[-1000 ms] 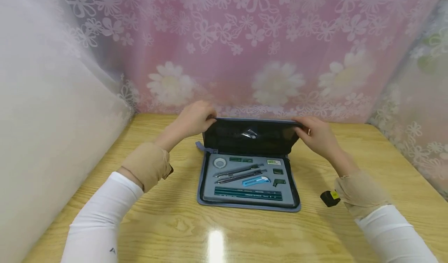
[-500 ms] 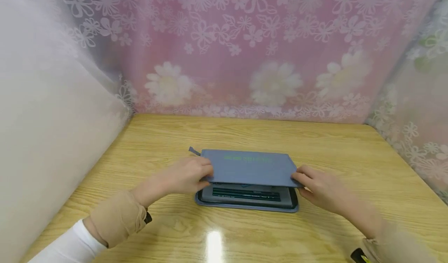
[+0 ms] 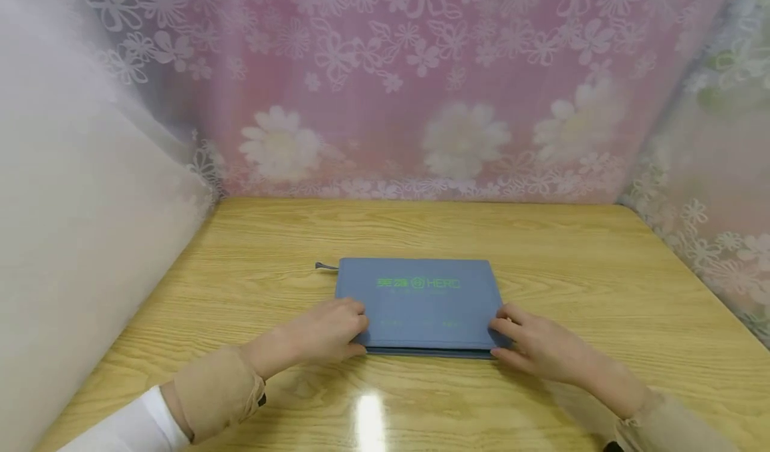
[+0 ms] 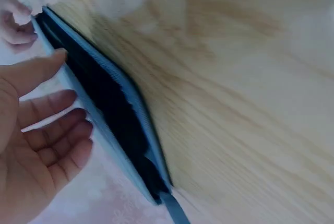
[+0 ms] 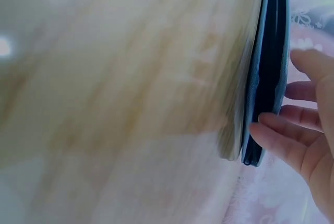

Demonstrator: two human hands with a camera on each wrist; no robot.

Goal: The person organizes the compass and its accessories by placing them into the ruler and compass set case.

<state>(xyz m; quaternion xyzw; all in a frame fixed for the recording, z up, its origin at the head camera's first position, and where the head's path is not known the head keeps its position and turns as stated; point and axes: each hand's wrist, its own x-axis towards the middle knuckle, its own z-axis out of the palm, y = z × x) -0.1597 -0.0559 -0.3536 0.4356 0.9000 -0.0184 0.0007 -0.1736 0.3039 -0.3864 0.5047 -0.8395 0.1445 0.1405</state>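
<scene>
A blue zip stationery case (image 3: 418, 305) lies on the wooden table with its cover lowered; green lettering including "HERO" shows on top. Between cover and base a narrow dark gap (image 4: 104, 83) runs along the edges, and the contents are hidden. My left hand (image 3: 331, 328) holds the cover's front left corner, fingers on top and thumb at the front edge. At the front right corner my right hand (image 3: 535, 342) has its fingertips on the cover and side edge, thumb by the front rim. A zip pull strap (image 3: 326, 266) sticks out at the back left.
The wood-grain table (image 3: 271, 238) extends around the case. A pink flowered curtain (image 3: 373, 138) hangs behind it, with a whitish sheet (image 3: 90, 204) on the left and a floral one (image 3: 710, 191) on the right.
Both hands have brought the cover from upright forward and down over the base, hiding the pencils, cutter and other tools. The hands have moved from the back to the front corners.
</scene>
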